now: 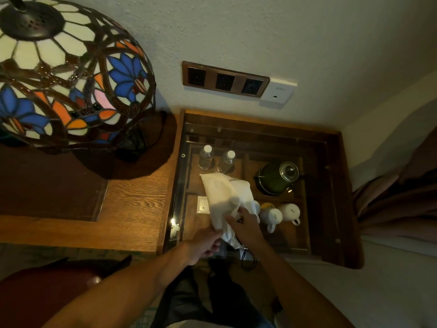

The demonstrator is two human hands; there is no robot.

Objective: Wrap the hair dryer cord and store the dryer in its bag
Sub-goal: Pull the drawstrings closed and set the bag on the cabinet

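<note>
A white cloth bag point(224, 197) with dark lettering lies bulging over the glass top of a low wooden cabinet point(335, 185). My left hand point(204, 245) pinches the bag's near edge. My right hand point(246, 227) rests on the bag's mouth, fingers closed on the cloth beside a black drawstring point(246, 256) that dangles below. The hair dryer itself is hidden; I cannot tell whether it is inside the bag.
Under the glass stand two water bottles point(205, 157), a green kettle point(276, 177) and two white mugs point(281, 213). A stained-glass lamp point(68, 74) fills the wooden desk at left. Wall sockets point(224, 79) sit above. A bed edge lies right.
</note>
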